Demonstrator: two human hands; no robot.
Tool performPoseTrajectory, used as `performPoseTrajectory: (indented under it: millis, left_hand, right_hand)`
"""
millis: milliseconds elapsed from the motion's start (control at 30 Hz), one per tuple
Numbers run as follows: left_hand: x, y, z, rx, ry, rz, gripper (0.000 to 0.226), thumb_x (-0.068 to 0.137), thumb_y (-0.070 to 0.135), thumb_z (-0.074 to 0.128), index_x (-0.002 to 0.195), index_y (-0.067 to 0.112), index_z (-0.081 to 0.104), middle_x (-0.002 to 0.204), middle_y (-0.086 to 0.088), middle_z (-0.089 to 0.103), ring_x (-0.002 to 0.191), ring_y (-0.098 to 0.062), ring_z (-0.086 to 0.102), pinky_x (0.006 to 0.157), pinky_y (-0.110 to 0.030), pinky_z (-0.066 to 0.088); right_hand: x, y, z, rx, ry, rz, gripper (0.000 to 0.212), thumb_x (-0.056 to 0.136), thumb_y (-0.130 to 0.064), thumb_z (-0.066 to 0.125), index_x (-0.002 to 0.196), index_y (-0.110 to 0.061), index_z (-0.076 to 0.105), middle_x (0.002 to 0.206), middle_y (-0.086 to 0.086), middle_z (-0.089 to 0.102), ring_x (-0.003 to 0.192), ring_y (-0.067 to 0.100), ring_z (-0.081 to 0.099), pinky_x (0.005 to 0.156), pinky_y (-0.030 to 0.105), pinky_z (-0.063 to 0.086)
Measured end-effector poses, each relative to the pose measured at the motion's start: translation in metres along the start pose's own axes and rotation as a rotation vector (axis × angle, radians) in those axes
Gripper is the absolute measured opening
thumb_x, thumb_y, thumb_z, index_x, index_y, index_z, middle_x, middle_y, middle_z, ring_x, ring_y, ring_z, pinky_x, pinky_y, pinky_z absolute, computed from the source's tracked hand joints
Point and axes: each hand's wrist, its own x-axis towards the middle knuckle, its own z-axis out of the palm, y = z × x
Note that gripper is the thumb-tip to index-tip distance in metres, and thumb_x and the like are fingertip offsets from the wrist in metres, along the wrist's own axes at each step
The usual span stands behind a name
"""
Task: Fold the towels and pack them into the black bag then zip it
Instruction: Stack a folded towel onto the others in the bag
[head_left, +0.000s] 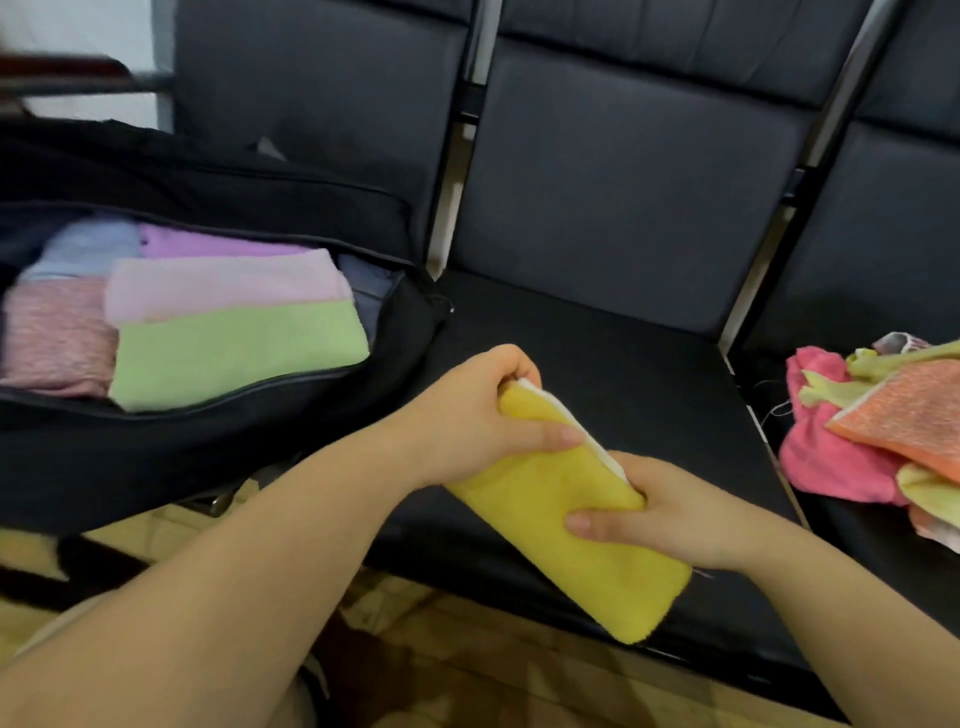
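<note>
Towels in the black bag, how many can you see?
5: green in front, pale pink behind it, purple and blue at the back, mottled pink left. More may hide underneath.

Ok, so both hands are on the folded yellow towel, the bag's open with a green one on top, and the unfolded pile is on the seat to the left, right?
Nearly. The head view shows the unfolded pile on the seat to the right, not the left. The rest holds: left hand and right hand both hold the folded yellow towel, and the black bag lies open with a green towel on top.

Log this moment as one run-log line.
left hand: grips yellow towel | right hand: grips it | black bag: unzipped, part-packed
</note>
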Motion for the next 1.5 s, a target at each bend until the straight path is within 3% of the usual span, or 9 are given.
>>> performPoseTrajectory:
  millis: [200,367,567,733,867,1100,1233,1400,1500]
  left_hand:
    - [-0.014,-0.005,-0.061,-0.007,0.245,0.018,0.033,0.072,0.043,0.076,0.08,0.025,0.049,0.077,0.009,0.05,0.069,-0.005,0.049,0.057,-0.018,0.038]
    - [-0.021,-0.019,-0.106,-0.102,0.481,0.012,0.03,0.073,0.035,0.078,0.083,0.02,0.053,0.073,0.011,0.05,0.063,0.001,0.047,0.049,-0.005,0.036]
    - [-0.031,-0.052,-0.157,-0.34,0.537,-0.17,0.05,0.062,0.058,0.078,0.1,0.032,0.059,0.105,0.01,0.065,0.09,-0.002,0.061,0.07,-0.02,0.047]
    - [-0.035,-0.076,-0.182,-0.262,0.629,-0.178,0.038,0.067,0.059,0.075,0.084,0.027,0.067,0.078,0.016,0.07,0.072,0.008,0.063,0.064,-0.009,0.048]
    - [-0.028,-0.088,-0.198,-0.243,0.809,-0.106,0.068,0.048,0.071,0.066,0.091,0.019,0.066,0.086,0.001,0.072,0.085,-0.013,0.067,0.079,-0.037,0.054]
    - [0.008,-0.085,-0.27,-0.027,0.918,-0.068,0.074,0.05,0.073,0.062,0.093,0.013,0.059,0.085,0.001,0.064,0.079,-0.012,0.059,0.065,-0.024,0.045]
    - [0.033,-0.099,-0.309,-0.006,0.853,-0.172,0.046,0.08,0.052,0.067,0.107,0.018,0.052,0.089,0.011,0.056,0.081,-0.004,0.054,0.064,-0.017,0.042]
    - [0.047,-0.137,-0.325,-0.263,0.709,-0.345,0.056,0.09,0.035,0.061,0.138,0.021,0.037,0.125,-0.005,0.055,0.11,-0.024,0.057,0.095,-0.044,0.049]
    - [0.061,-0.158,-0.317,-0.179,0.735,-0.431,0.056,0.097,0.03,0.052,0.146,0.024,0.026,0.129,-0.011,0.049,0.109,-0.028,0.054,0.091,-0.028,0.042]
  right_hand:
    - [0.033,-0.061,0.004,-0.009,0.0,-0.106,0.06,0.066,-0.062,0.073,0.115,-0.03,0.061,0.106,-0.008,0.071,0.095,0.012,0.069,0.087,0.04,0.056]
    - [0.064,-0.124,0.01,-0.301,0.166,-0.203,0.046,0.067,-0.066,0.056,0.102,-0.036,0.061,0.095,-0.013,0.069,0.083,0.002,0.066,0.074,0.026,0.056]
    - [0.109,-0.18,0.021,-0.709,0.312,-0.353,0.044,0.078,-0.066,0.053,0.091,-0.025,0.058,0.082,-0.007,0.063,0.077,0.006,0.058,0.069,0.03,0.049]
    - [0.148,-0.216,0.017,-0.822,0.203,-0.318,0.051,0.067,-0.069,0.066,0.093,-0.026,0.059,0.085,-0.009,0.065,0.079,0.004,0.059,0.071,0.031,0.051]
    - [0.18,-0.246,0.009,-0.934,0.098,-0.255,0.051,0.065,-0.066,0.072,0.093,-0.025,0.061,0.09,-0.008,0.064,0.081,0.006,0.059,0.072,0.029,0.052]
    - [0.24,-0.266,-0.011,-0.355,0.308,-0.45,0.037,0.074,-0.035,0.079,0.101,-0.029,0.056,0.092,-0.015,0.06,0.082,0.001,0.057,0.06,0.012,0.043]
    - [0.283,-0.266,-0.001,-0.056,0.473,-0.568,0.048,0.081,-0.025,0.074,0.119,-0.034,0.046,0.105,-0.022,0.051,0.099,0.006,0.054,0.078,0.022,0.049]
    - [0.33,-0.264,0.018,0.036,0.6,-0.511,0.052,0.086,-0.023,0.069,0.131,-0.029,0.042,0.119,-0.005,0.046,0.104,0.011,0.048,0.083,0.025,0.039]
    - [0.345,-0.256,0.034,-0.076,0.654,-0.447,0.042,0.087,-0.022,0.067,0.122,-0.019,0.043,0.113,0.0,0.042,0.09,0.011,0.045,0.077,0.024,0.037]
